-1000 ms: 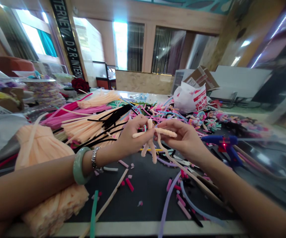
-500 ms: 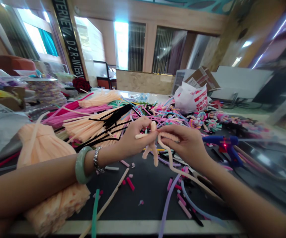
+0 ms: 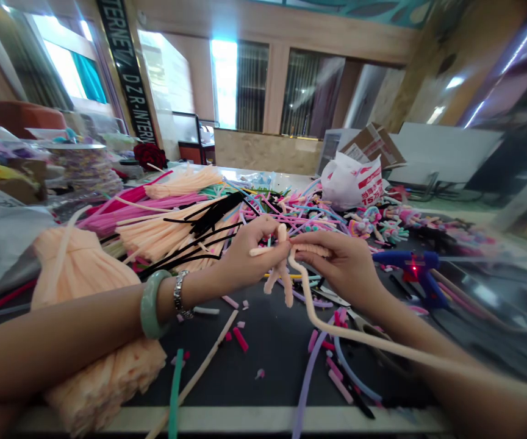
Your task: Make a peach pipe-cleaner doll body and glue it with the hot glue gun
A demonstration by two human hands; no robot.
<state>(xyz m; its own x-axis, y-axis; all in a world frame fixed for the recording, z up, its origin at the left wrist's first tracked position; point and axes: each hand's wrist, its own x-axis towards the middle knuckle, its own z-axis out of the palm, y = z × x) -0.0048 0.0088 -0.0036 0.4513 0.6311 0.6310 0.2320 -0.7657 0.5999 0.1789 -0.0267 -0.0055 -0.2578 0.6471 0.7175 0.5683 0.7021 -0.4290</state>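
Observation:
My left hand [image 3: 245, 256] is closed around a small peach pipe-cleaner figure [image 3: 280, 274] whose legs hang below my fingers. My right hand [image 3: 343, 265] pinches a long peach pipe cleaner [image 3: 382, 346] right beside the figure; its free end trails down and off to the right across my forearm. Both hands hover above a dark work mat [image 3: 268, 347]. A green bangle [image 3: 151, 305] and a silver bracelet sit on my left wrist.
Bundles of peach, pink and black pipe cleaners [image 3: 176, 228] lie to the left. A blue glue gun [image 3: 412, 268] with a red light rests at the right. Cut scraps litter the mat. A white plastic bag [image 3: 352, 180] and small finished figures [image 3: 382, 222] sit behind.
My right hand has drawn in against the figure, and the long pipe cleaner's tail has swung out to the right over my forearm. My left hand has stayed put.

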